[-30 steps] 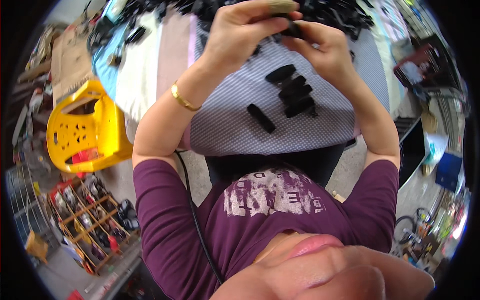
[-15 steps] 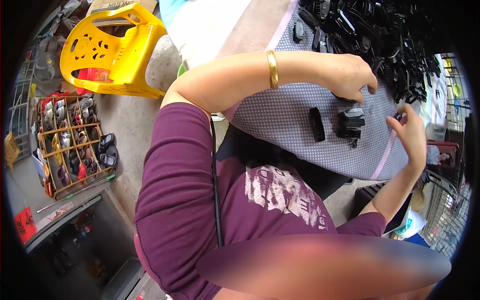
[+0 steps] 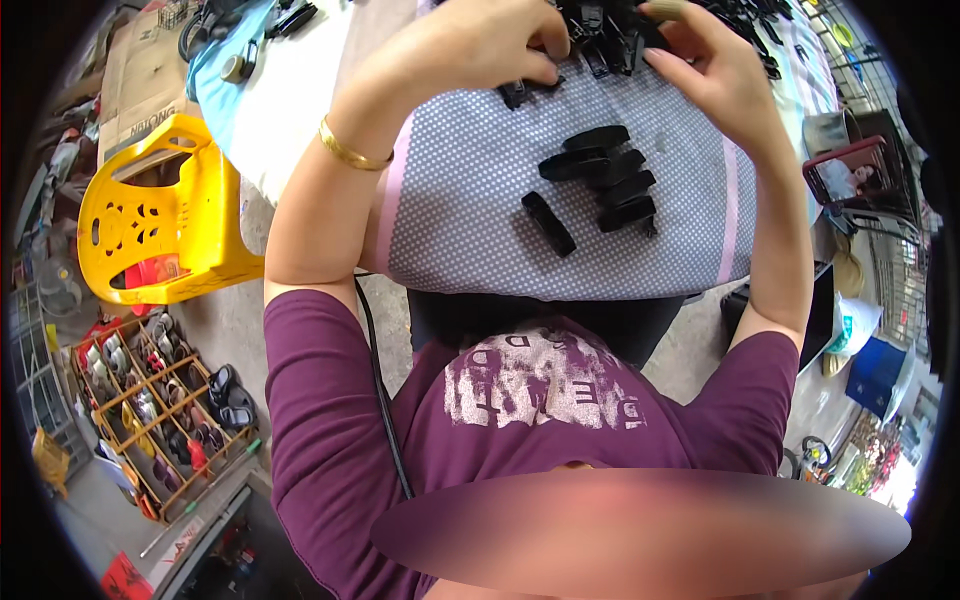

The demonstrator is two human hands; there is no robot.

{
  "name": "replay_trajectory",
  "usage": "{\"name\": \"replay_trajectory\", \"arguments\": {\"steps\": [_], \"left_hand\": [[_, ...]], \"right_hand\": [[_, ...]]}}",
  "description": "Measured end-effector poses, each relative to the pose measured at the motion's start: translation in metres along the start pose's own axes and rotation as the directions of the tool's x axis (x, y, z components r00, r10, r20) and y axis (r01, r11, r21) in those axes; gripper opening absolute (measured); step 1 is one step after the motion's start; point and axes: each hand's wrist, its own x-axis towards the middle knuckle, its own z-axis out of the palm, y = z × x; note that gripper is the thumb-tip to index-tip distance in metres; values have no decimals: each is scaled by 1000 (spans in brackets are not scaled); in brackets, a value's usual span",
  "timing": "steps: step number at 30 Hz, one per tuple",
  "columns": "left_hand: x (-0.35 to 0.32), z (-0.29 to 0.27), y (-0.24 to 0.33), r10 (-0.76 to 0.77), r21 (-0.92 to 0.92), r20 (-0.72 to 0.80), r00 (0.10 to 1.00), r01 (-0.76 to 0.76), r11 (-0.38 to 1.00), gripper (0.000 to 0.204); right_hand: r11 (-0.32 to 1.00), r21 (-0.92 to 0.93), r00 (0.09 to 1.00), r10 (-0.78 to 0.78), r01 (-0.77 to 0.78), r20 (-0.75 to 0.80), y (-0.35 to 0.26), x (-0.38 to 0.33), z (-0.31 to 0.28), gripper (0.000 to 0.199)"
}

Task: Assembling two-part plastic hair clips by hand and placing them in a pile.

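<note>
Black plastic clips (image 3: 600,185) sit stacked mid-way on the dotted grey cloth (image 3: 470,215) over the table, one single clip (image 3: 548,223) just beside them. Left hand (image 3: 470,45), fingers pinched together on a small black part (image 3: 515,93) at the cloth's far edge; right hand (image 3: 715,75), fingers curled in the black parts pile (image 3: 610,35), grip unclear. Yellow plastic stool (image 3: 165,225) stands well to the left.

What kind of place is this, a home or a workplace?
Probably a small informal workshop: black plastic parts lie sorted on a dotted cloth, a yellow plastic stool stands alongside, and a wooden rack sits on the floor.
</note>
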Motion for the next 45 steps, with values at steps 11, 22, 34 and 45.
{"name": "replay_trajectory", "arguments": {"steps": [11,22,34,45], "left_hand": [[12,33,12,26,-100,-350,936,-65,993,22],[27,76,-16,-126,-790,-436,891,-312,527,29],[21,63,12,-344,-940,-291,893,-201,276,26],[19,48,9,-285,-934,-177,942,-69,351,21]], "right_hand": [[776,623,994,108,-99,23,41,-13,55,32],[796,605,987,100,-4,-125,31,-16,59,23],[990,31,951,-122,136,-285,30,-12,57,31],[980,174,986,-119,98,117,31,-9,30,34]]}}
